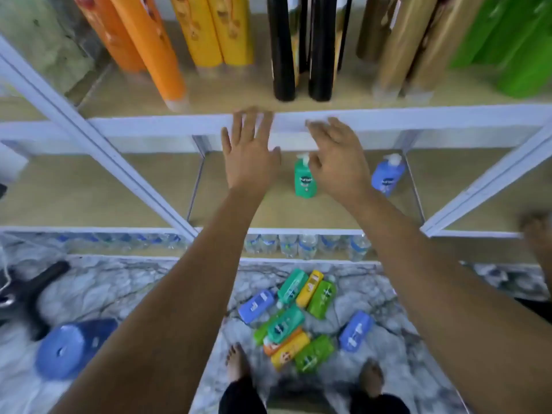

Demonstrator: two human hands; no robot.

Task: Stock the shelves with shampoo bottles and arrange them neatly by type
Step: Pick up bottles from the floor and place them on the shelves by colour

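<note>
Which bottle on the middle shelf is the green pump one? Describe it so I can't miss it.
Find the white shelving unit and its middle shelf. Two pump bottles stand there, apart: the green pump bottle is the left one, just left of the right hand. Its neighbour, the blue pump bottle, is further right.

Place: small shop or stockroom, seen from above.
Shelving: white metal rack (pixel 388 118) with pale wood-look boards, several tiers.
Upper tier: tall bottles grouped by colour, left to right: orange bottles (pixel 149 46), yellow bottles (pixel 218 31), black bottles (pixel 301 49), gold bottles (pixel 400 46), green bottles (pixel 507 43).
Middle tier: teal pump bottle (pixel 304 177) and blue pump bottle (pixel 386 176), standing apart.
Lowest tier: row of clear water bottles (pixel 301 245).
Floor: marble-pattern surface (pixel 143 282) with a loose pile of shampoo bottles (pixel 298 321) near the rack.
</note>
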